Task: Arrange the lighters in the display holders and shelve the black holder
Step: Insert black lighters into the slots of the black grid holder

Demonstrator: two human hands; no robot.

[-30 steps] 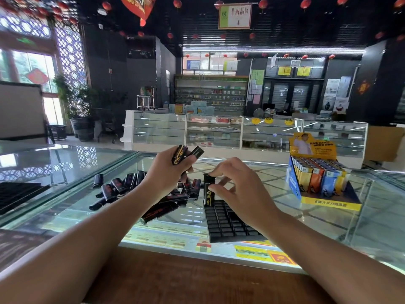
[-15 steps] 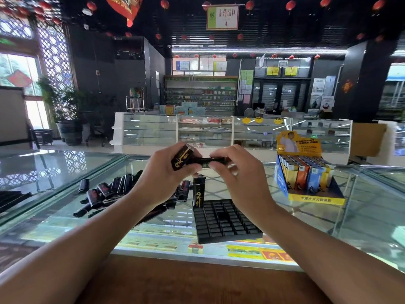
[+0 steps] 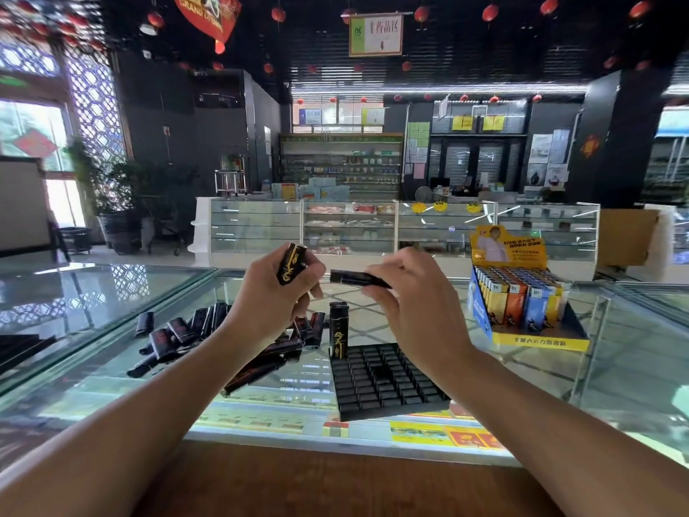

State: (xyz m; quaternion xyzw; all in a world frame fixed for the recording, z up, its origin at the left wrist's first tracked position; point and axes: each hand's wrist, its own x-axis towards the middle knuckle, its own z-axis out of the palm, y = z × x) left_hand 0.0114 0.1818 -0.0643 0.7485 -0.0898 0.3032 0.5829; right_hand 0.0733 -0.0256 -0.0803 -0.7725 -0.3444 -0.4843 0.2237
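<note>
A person is holding two lighters.
The left grip point(image 3: 276, 304) is wrapping a gold-marked black plastic lighter point(image 3: 290, 264); the right grip point(image 3: 414, 307) is pinching a sideways black lighter point(image 3: 354, 278). The black grid holder point(image 3: 384, 382) is lying on the glass surface point(image 3: 112, 292), at the hands' 6 o'clock.
</note>
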